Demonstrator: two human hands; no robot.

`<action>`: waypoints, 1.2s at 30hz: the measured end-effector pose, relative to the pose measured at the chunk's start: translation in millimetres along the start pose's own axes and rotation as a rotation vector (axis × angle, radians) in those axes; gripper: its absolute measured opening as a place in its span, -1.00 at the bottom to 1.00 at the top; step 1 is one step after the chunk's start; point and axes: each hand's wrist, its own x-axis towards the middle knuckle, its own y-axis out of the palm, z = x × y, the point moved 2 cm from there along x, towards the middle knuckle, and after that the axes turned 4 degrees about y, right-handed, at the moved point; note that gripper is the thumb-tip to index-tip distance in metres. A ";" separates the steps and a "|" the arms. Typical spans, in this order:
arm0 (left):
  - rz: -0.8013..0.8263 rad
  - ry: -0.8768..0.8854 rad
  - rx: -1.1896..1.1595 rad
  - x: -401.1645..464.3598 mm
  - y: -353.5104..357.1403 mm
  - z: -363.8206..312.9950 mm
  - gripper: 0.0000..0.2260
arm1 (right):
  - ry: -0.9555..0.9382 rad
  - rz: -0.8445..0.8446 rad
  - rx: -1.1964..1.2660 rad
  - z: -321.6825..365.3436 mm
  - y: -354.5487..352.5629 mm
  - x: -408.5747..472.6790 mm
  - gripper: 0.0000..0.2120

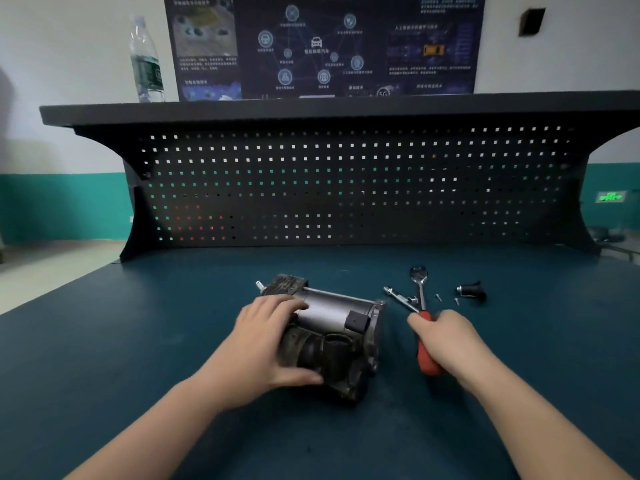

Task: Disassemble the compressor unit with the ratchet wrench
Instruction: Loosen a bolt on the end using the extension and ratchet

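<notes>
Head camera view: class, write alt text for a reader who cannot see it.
A person's left hand rests on a compressor unit on a dark teal workbench, while the right hand grips a red-handled ratchet wrench. A spanner, two loose screws and a small black part lie beyond.

Red-handled wrench (428, 355), seemingly teal bench (138, 341).
</notes>
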 end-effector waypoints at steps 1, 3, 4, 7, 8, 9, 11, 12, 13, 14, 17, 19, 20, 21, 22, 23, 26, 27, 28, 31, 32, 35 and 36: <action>0.047 -0.017 0.067 -4.5 -2.8 10.6 -0.11 | -0.025 -0.013 -0.002 -0.3 -0.7 1.6 -0.71; 0.166 -0.044 0.158 -11.8 -5.0 28.2 -0.06 | -0.064 -0.047 -0.037 -1.7 -2.5 5.0 -0.70; 0.211 -0.051 0.161 -14.9 -5.0 33.9 -0.07 | -0.080 -0.063 -0.072 -2.7 -2.8 6.1 -0.70; 0.248 -0.074 0.095 -20.4 -0.7 37.4 -0.09 | -0.117 -0.075 -0.242 -5.8 1.0 6.8 -0.74; 0.229 -0.085 0.092 -20.6 1.3 35.1 -0.09 | -0.126 -0.072 -0.295 -6.9 3.2 6.6 -0.75; 0.205 -0.093 0.114 -20.3 3.4 31.8 -0.09 | -0.134 -0.070 -0.337 -7.7 5.3 6.1 -0.75; 0.162 -0.080 0.187 -18.2 7.4 21.7 -0.05 | -0.135 -0.068 -0.391 -8.1 8.0 5.0 -0.76; 0.142 -0.062 0.193 -16.6 9.6 15.6 -0.04 | -0.131 -0.070 -0.408 -8.3 8.7 4.7 -0.76; 0.124 -0.040 0.179 -14.4 11.3 9.5 -0.05 | -0.124 -0.070 -0.422 -8.6 9.1 4.8 -0.76; 0.115 -0.018 0.164 -12.0 12.8 3.7 -0.07 | -0.115 -0.067 -0.439 -9.4 9.4 4.8 -0.75; 0.112 0.028 0.165 -5.3 16.9 -6.0 -0.19 | -0.086 -0.047 -0.481 -10.8 10.7 5.4 -0.74; 0.102 0.020 0.152 -3.5 19.2 -6.5 -0.25 | -0.069 -0.033 -0.503 -11.2 11.5 5.7 -0.73; 0.099 0.014 0.148 -2.9 20.3 -5.9 -0.27 | -0.059 -0.022 -0.518 -11.4 12.2 5.8 -0.73; 0.098 0.011 0.146 -2.6 21.4 -5.0 -0.28 | -0.048 -0.011 -0.533 -11.2 12.8 6.0 -0.73; 0.099 0.011 0.145 -2.3 22.2 -4.1 -0.28 | -0.041 0.001 -0.547 -10.7 13.0 5.6 -0.72; 0.099 0.013 0.143 -2.0 23.0 -2.8 -0.28 | -0.037 0.010 -0.556 -10.6 13.4 5.4 -0.72; 0.132 0.010 0.151 -1.6 23.8 2.5 -0.27 | -0.049 0.004 -0.562 -10.0 12.2 5.1 -0.69; 0.150 -0.003 0.160 -1.7 23.3 4.5 -0.27 | -0.055 -0.008 -0.540 -10.1 10.9 5.0 -0.67; 0.172 -0.019 0.173 -1.6 21.9 7.5 -0.27 | -0.059 -0.022 -0.486 -9.6 9.7 5.1 -0.66; 0.369 -0.073 0.154 3.4 9.2 14.1 -0.19 | -0.120 -0.074 -0.090 -6.9 2.3 7.4 -0.67; 0.450 -0.076 0.113 7.8 0.3 12.9 -0.14 | -0.165 -0.077 0.106 -4.1 -1.7 8.2 -0.67; 0.325 -0.082 -0.202 32.1 -36.0 -10.5 -0.30 | -0.275 0.097 0.811 13.4 -20.2 0.9 -0.80; 0.193 -0.094 -0.377 42.9 -45.1 -23.7 -0.45 | -0.308 0.209 0.973 19.4 -26.1 -2.7 -0.82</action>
